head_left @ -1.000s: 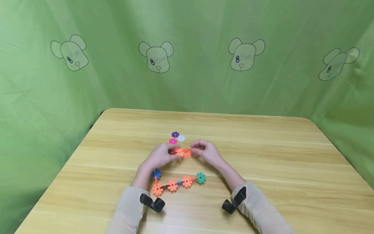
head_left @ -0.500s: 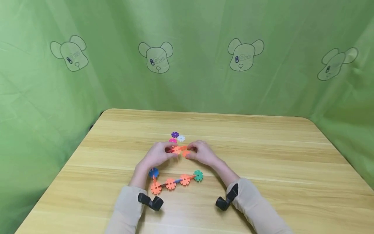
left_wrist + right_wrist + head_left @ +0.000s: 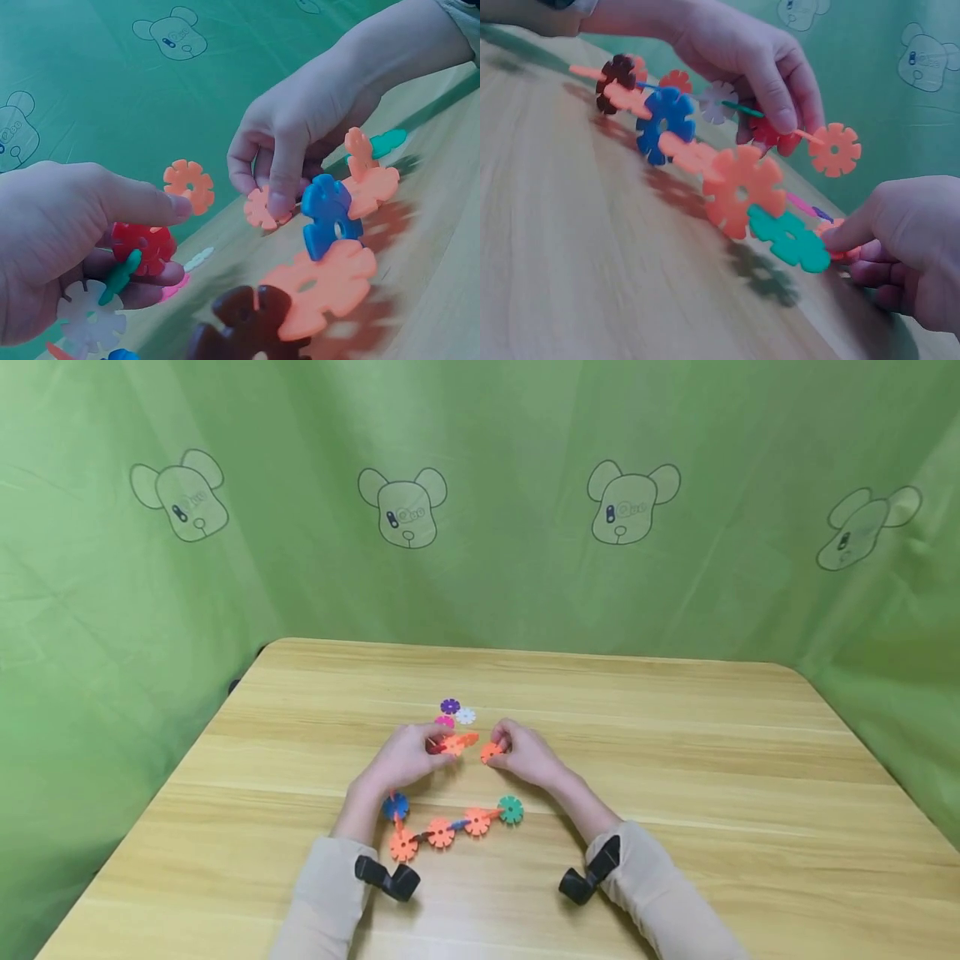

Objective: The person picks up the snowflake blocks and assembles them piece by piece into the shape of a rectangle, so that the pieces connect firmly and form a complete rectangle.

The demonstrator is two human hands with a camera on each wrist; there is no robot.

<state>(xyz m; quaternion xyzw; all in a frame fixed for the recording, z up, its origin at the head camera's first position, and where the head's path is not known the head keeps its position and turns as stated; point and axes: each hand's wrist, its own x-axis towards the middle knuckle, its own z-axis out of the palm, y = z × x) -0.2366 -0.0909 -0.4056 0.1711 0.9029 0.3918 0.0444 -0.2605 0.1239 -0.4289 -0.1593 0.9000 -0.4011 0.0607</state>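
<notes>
My left hand [image 3: 405, 756] grips a red notched disc [image 3: 142, 238] between thumb and fingers, above the table. This disc belongs to a chain of snowflake building discs, with orange discs [image 3: 453, 745] at its free end. Toward the wrist, the chain continues through a green disc and a white disc [image 3: 79, 322]. A single orange disc [image 3: 490, 754] is pinched by the thumb and fingers of my right hand [image 3: 531, 756], a small gap away from the chain's end. Nearer the body, the chain's linked orange, brown and blue discs run to a green disc [image 3: 517, 816].
Loose purple [image 3: 450, 710], white [image 3: 466, 720] and pink [image 3: 443, 722] discs lie behind the left hand. The wooden table [image 3: 675, 735] meets a green curtain [image 3: 510, 593] at its back and sides.
The right hand went left toward the chain's end, then drew back slightly right with the orange disc pinched, widening the gap. The left hand shifted slightly left with the chain.
</notes>
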